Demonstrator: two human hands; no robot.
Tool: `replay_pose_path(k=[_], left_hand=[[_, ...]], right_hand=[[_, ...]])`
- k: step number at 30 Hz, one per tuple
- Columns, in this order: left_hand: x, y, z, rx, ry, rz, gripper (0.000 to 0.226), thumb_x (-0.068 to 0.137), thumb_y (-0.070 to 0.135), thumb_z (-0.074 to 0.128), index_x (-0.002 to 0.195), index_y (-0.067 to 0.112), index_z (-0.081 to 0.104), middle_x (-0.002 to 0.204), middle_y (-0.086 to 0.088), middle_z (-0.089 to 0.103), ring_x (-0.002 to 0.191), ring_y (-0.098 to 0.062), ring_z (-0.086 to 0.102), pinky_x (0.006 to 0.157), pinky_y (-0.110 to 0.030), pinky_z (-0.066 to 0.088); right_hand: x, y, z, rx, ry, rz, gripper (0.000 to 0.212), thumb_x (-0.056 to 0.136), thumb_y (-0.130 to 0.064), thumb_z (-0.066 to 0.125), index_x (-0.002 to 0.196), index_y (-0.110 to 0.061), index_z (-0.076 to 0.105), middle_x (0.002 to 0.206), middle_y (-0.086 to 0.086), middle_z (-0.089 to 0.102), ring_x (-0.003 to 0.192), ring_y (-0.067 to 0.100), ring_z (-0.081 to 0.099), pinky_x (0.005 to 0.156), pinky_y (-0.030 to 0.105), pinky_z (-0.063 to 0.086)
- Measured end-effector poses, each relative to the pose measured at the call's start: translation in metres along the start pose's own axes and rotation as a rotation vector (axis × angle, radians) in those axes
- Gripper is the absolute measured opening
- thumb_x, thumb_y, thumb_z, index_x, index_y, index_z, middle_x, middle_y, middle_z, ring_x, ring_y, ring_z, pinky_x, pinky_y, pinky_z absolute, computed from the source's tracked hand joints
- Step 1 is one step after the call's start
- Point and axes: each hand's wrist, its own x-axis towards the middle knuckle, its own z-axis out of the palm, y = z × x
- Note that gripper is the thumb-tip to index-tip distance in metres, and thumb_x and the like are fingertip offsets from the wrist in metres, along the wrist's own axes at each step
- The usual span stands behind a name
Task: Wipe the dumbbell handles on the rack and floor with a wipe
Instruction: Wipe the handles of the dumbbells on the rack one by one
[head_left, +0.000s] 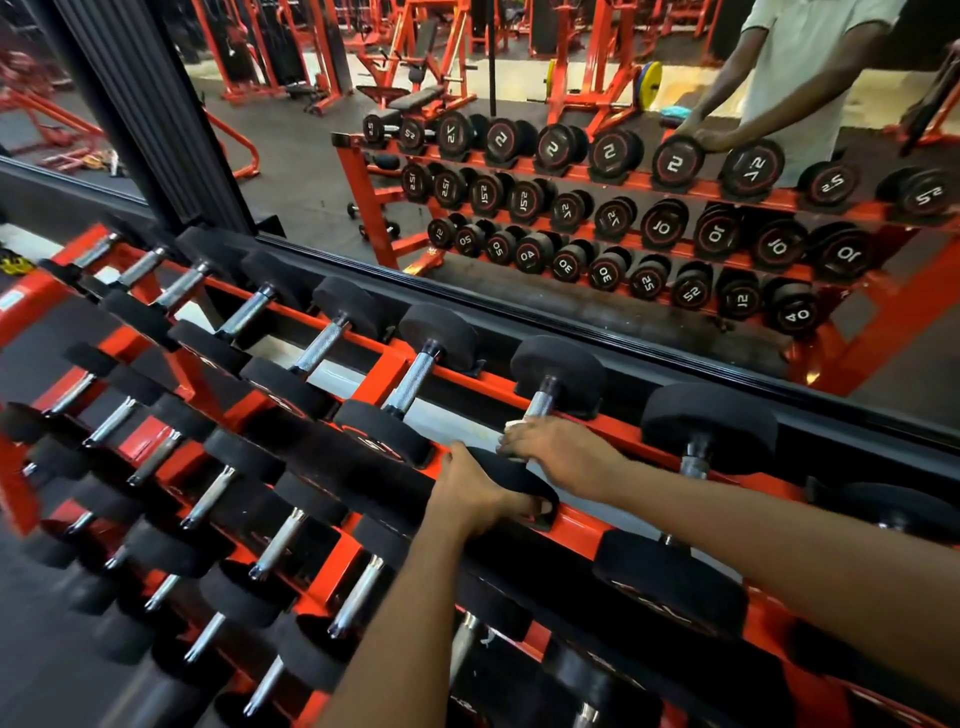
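Note:
An orange three-tier rack (382, 366) carries black dumbbells with knurled steel handles. My right hand (558, 452) is wrapped round the handle (540, 402) of a top-row dumbbell, with a white wipe (514, 427) pinched against the steel. Only a sliver of the wipe shows at my fingertips. My left hand (475, 493) grips the near black head (511, 475) of that same dumbbell, fingers curled under its edge. The far head (558, 366) rests in its cradle.
A wall mirror (571, 182) just behind the rack reflects the dumbbells, a person in a white shirt and orange gym machines. Neighbouring dumbbells (415, 374) (701, 441) sit close on both sides. Lower tiers hold several more.

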Motion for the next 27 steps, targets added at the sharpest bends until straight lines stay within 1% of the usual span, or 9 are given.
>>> replay_pose_path(k=[1, 3, 5, 8, 10, 14, 18, 22, 27], left_hand=[[-0.001, 0.0, 0.001, -0.003, 0.002, 0.004, 0.097, 0.038, 0.049, 0.098, 0.111, 0.021, 0.04, 0.112, 0.005, 0.049, 0.1, -0.013, 0.052, 0.078, -0.031, 0.053], [0.0, 0.0, 0.001, -0.009, 0.001, 0.005, 0.1, 0.038, 0.05, 0.098, 0.114, 0.022, 0.04, 0.115, 0.005, 0.048, 0.105, -0.015, 0.051, 0.086, -0.034, 0.053], [-0.001, 0.0, 0.001, -0.006, -0.004, -0.002, 0.101, 0.036, 0.052, 0.098, 0.114, 0.022, 0.04, 0.116, 0.005, 0.048, 0.106, -0.016, 0.052, 0.088, -0.036, 0.054], [-0.001, 0.001, -0.001, -0.001, -0.024, -0.022, 0.102, 0.033, 0.054, 0.095, 0.112, 0.021, 0.04, 0.113, 0.003, 0.049, 0.103, -0.017, 0.054, 0.087, -0.041, 0.056], [-0.002, 0.002, -0.001, -0.003, -0.028, -0.023, 0.102, 0.033, 0.053, 0.094, 0.113, 0.02, 0.04, 0.113, 0.002, 0.049, 0.103, -0.018, 0.054, 0.087, -0.042, 0.057], [-0.002, 0.002, -0.001, -0.004, -0.011, -0.012, 0.104, 0.035, 0.053, 0.096, 0.117, 0.02, 0.04, 0.119, 0.003, 0.049, 0.11, -0.02, 0.052, 0.095, -0.043, 0.054], [-0.002, 0.0, 0.0, -0.013, -0.011, -0.001, 0.103, 0.037, 0.052, 0.097, 0.116, 0.02, 0.039, 0.119, 0.003, 0.049, 0.11, -0.02, 0.053, 0.096, -0.043, 0.053], [0.0, 0.0, 0.0, 0.004, -0.014, 0.0, 0.104, 0.035, 0.058, 0.095, 0.115, 0.022, 0.038, 0.119, 0.003, 0.049, 0.11, -0.02, 0.052, 0.096, -0.043, 0.053], [0.0, -0.002, 0.001, 0.036, -0.005, 0.004, 0.106, 0.03, 0.065, 0.09, 0.112, 0.022, 0.038, 0.115, 0.004, 0.048, 0.109, -0.022, 0.051, 0.093, -0.044, 0.054]], right_hand=[[0.002, 0.01, -0.002, -0.031, -0.004, -0.007, 0.053, 0.076, 0.008, 0.056, 0.122, -0.016, 0.068, 0.128, -0.001, 0.065, 0.126, 0.012, 0.054, 0.115, 0.036, 0.033], [0.012, 0.031, -0.01, -0.07, 0.051, 0.15, 0.05, 0.08, 0.007, 0.056, 0.122, -0.017, 0.068, 0.129, 0.001, 0.064, 0.126, 0.016, 0.054, 0.118, 0.035, 0.027], [0.019, 0.031, -0.012, -0.144, 0.076, 0.278, 0.041, 0.084, -0.001, 0.055, 0.118, -0.02, 0.069, 0.125, 0.003, 0.065, 0.123, 0.023, 0.056, 0.111, 0.034, 0.036], [0.018, 0.007, 0.001, -0.178, -0.098, 0.118, 0.043, 0.081, 0.001, 0.055, 0.115, -0.022, 0.067, 0.118, -0.001, 0.066, 0.115, 0.016, 0.059, 0.1, 0.032, 0.047], [0.018, 0.01, 0.0, -0.188, -0.116, 0.055, 0.043, 0.08, 0.0, 0.055, 0.113, -0.025, 0.067, 0.116, -0.004, 0.067, 0.111, 0.014, 0.06, 0.098, 0.033, 0.049], [0.028, 0.028, -0.007, -0.303, 0.025, 0.292, 0.023, 0.083, -0.01, 0.057, 0.097, -0.025, 0.067, 0.101, -0.003, 0.066, 0.099, 0.018, 0.063, 0.086, 0.03, 0.051], [0.013, 0.012, 0.004, -0.289, -0.071, 0.09, 0.043, 0.077, -0.001, 0.055, 0.111, -0.027, 0.063, 0.114, -0.006, 0.064, 0.108, 0.015, 0.06, 0.087, 0.03, 0.053], [0.021, 0.029, -0.003, -0.37, 0.068, 0.313, 0.037, 0.088, -0.012, 0.062, 0.125, -0.018, 0.062, 0.129, 0.001, 0.063, 0.125, 0.018, 0.055, 0.105, 0.031, 0.043], [-0.003, 0.018, 0.001, -0.362, 0.126, 0.277, 0.057, 0.075, 0.002, 0.07, 0.13, -0.008, 0.06, 0.134, 0.008, 0.06, 0.127, 0.023, 0.055, 0.096, 0.036, 0.053]])
